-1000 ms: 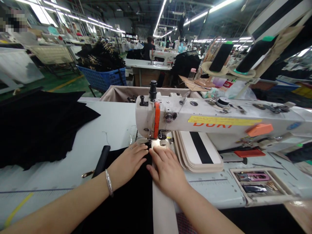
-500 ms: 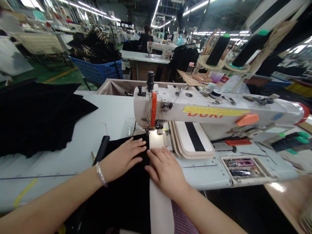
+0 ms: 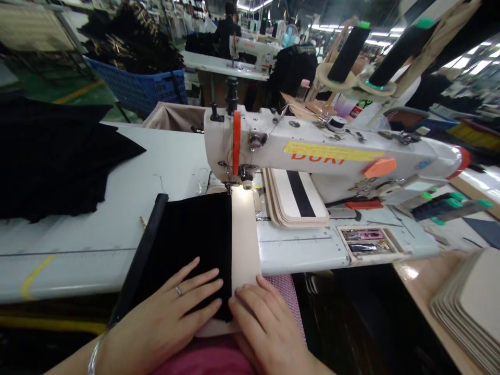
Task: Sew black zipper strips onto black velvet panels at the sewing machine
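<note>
A black cloth panel [image 3: 187, 237] with a cream strip [image 3: 244, 234] along its right edge runs from the table edge up to the needle of a white sewing machine [image 3: 312, 156]. My left hand [image 3: 172, 315] lies flat on the near end of the black panel, fingers spread, a ring on one finger. My right hand [image 3: 265, 328] rests flat on the near end of the cream strip, fingertips beside the left hand's. Both hands sit at the table's front edge, well short of the needle. A black strap [image 3: 140, 260] lies along the panel's left side.
A stack of cream pieces with a black stripe [image 3: 297, 200] lies right of the needle. A tool tray [image 3: 367, 240] is set in the table. Black fabric [image 3: 50, 156] is piled at the left. More cream pieces [image 3: 469, 312] are stacked at the lower right. A blue basket [image 3: 136, 88] stands behind.
Both hands have slid back from beside the needle to the near end of the panel at the table edge. The view has tilted down and nearer to me.
</note>
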